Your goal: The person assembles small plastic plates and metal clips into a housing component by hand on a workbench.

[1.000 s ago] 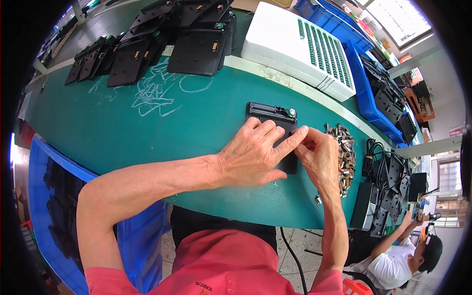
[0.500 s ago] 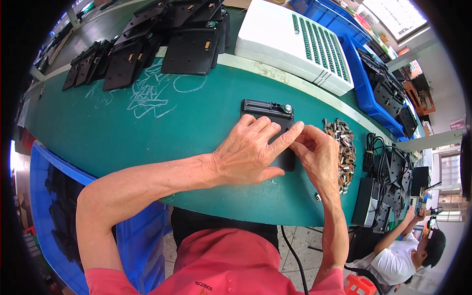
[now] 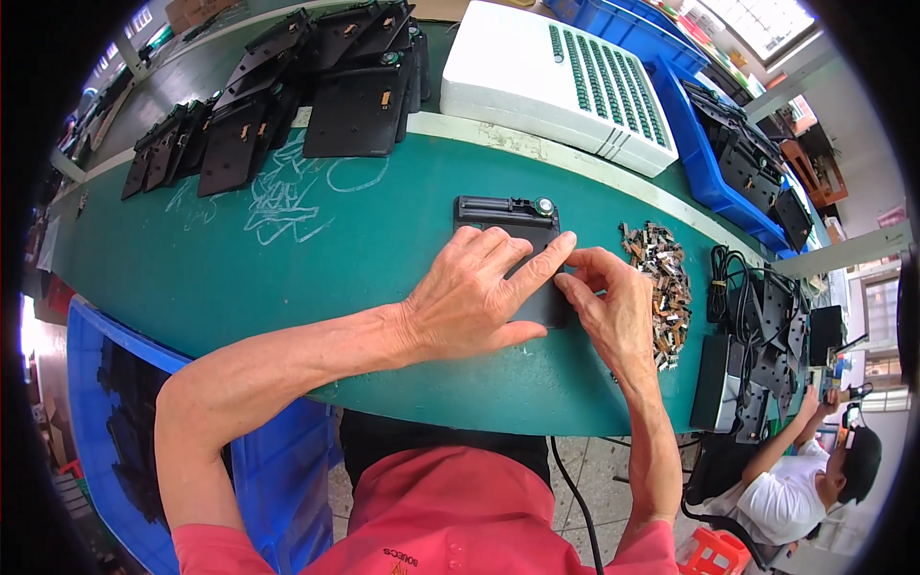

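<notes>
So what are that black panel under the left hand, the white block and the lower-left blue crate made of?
Black panel: probably satin plastic; dull sheen, raised edge. White block: likely matte foam; thick body, softened corners. Blue crate: seemingly semi-gloss plastic; uniform colour, pale highlights.

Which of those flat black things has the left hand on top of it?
The black panel lying singly on the green tabletop, under the left hand. The stacked panels at the upper left have no hand on them.

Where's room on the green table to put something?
Bare tabletop: between the chalk scribbles and left forearm; between both forearms. Crowded: the black panel under the left hand, the small parts heap beside the right hand.
</notes>
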A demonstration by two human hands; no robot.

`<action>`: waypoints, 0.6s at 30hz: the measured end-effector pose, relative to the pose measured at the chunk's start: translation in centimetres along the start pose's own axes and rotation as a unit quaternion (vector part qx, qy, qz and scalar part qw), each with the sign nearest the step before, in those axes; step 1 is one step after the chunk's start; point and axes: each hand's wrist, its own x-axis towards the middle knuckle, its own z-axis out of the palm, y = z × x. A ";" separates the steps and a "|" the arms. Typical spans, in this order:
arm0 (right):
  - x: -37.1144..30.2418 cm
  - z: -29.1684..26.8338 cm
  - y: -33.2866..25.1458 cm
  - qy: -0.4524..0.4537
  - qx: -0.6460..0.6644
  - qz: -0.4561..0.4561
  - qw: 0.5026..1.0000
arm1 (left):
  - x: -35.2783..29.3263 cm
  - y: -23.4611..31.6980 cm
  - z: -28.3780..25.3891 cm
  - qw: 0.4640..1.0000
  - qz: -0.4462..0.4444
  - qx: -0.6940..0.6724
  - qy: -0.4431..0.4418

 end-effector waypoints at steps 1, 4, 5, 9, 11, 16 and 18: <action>-0.1 -0.1 -0.2 0.001 0.001 0.000 1.000 | 0.0 -0.1 0.0 1.000 0.001 0.001 0.000; -0.5 -0.7 -0.4 -0.008 0.023 0.043 0.999 | 0.1 -0.2 0.0 1.000 0.008 -0.020 0.022; -0.6 -0.8 -0.1 -0.016 0.038 0.047 0.998 | 0.2 -0.2 0.0 0.999 0.005 -0.026 0.026; -0.9 -1.4 -0.8 -0.067 0.122 0.129 0.982 | 0.3 -0.1 -0.4 0.999 -0.001 -0.024 0.033; -1.3 -1.3 -0.3 -0.083 0.171 0.144 0.971 | 0.3 -0.1 -0.4 0.999 0.004 -0.022 0.038; -2.4 -1.1 0.4 -0.125 0.346 0.173 0.914 | 0.4 -0.2 -0.1 0.998 0.011 -0.030 0.062; -2.7 -1.0 0.6 -0.109 0.379 0.180 0.901 | 0.5 -0.1 -0.2 0.997 0.016 -0.030 0.069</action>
